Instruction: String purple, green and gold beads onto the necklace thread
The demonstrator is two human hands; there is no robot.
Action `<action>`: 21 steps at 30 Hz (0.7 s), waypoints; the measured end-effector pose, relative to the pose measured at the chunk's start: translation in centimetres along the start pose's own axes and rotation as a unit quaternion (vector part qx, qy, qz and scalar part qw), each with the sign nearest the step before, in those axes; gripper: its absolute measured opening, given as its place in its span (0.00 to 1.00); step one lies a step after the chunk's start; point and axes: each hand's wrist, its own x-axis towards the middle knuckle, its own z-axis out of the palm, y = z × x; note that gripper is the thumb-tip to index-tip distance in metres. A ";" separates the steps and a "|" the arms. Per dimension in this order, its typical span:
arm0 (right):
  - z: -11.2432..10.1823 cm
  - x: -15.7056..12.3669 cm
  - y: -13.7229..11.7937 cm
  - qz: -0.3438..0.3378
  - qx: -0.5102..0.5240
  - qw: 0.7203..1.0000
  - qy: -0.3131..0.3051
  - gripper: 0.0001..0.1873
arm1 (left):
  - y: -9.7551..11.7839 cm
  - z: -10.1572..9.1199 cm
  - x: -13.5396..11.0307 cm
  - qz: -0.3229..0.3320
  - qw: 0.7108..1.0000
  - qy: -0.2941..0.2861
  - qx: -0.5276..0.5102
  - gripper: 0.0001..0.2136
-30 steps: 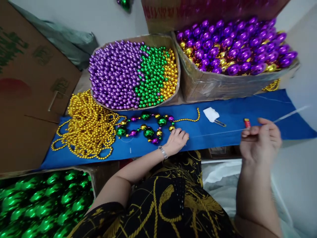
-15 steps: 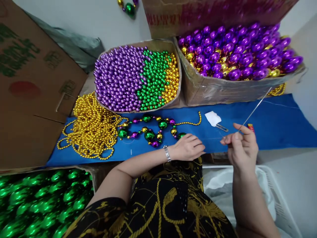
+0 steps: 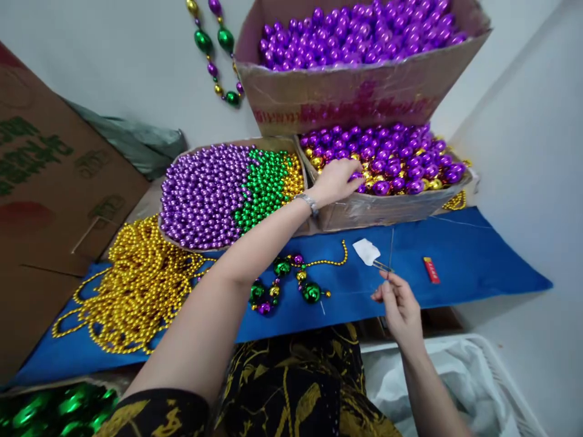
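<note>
My left hand (image 3: 336, 179) reaches forward over the edge of a cardboard box of large purple and gold beads (image 3: 392, 164), fingers curled on a purple bead there. My right hand (image 3: 397, 302) is low near the front edge of the blue cloth (image 3: 473, 255), pinching a long thin needle (image 3: 390, 250) that points up and away. A partly strung strand of green, purple and gold beads (image 3: 291, 282) lies on the cloth beneath my left forearm.
A box of small purple, green and gold beads (image 3: 228, 188) stands left of the large-bead box. Above sits another box of purple beads (image 3: 355, 36). Gold bead strands (image 3: 132, 285) pile at left. A white pad with a clip (image 3: 367, 251) and a red lighter (image 3: 430, 270) lie on the cloth.
My left hand left the strand on the cloth and reached up into the large-bead box. My right hand drew left with the needle, which now points upward. The view tilted up.
</note>
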 end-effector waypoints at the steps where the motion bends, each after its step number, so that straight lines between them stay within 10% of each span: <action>1: 0.0 0.0 0.0 0.000 -0.004 1.000 0.000 0.16 | 0.1 1.1 0.9 0.015 1.000 -0.017 0.007 0.09; 7: 0.2 -0.2 -0.1 -0.012 -0.013 1.000 0.006 0.17 | 1.5 5.4 3.0 0.042 0.992 -0.102 0.058 0.09; 11: 0.2 -0.5 -0.9 -0.017 -0.053 0.998 0.007 0.17 | 2.9 3.8 0.0 -0.019 0.992 -0.015 -0.123 0.10; 16: 1.4 -0.9 -2.4 -0.067 -0.126 0.989 -0.033 0.14 | 4.6 0.8 -9.5 -0.256 0.831 0.057 -0.491 0.12; 21: 3.3 -1.5 -2.7 -0.137 -0.161 0.974 -0.075 0.12 | 4.8 0.0 -16.6 -0.382 0.708 0.136 -0.579 0.09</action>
